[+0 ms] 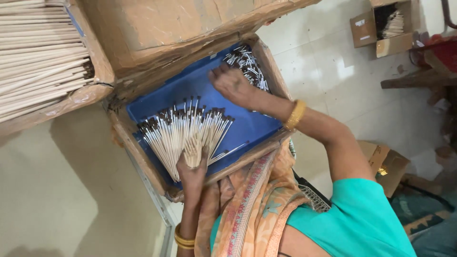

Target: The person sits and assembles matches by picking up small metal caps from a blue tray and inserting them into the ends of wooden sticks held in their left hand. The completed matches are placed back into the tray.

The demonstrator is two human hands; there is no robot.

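Note:
My left hand (192, 170) grips a fanned bundle of thin pale sticks with dark tips (183, 129), pinched at their lower ends and spread over a blue tray (247, 124). The tray lies inside a worn cardboard box (143, 159). My right hand (232, 85) reaches palm down over the far side of the tray. Its fingers rest beside a loose pile of the same dark-tipped sticks (246, 63) in the tray's far corner, and I see nothing held in it. Gold bangles sit on both wrists.
A cardboard box (90, 93) full of plain pale sticks (38, 57) lies at the upper left, and a big carton flap (166, 28) overhangs the tray. On the tiled floor stand a small open box of sticks (385, 26) and another carton (388, 164).

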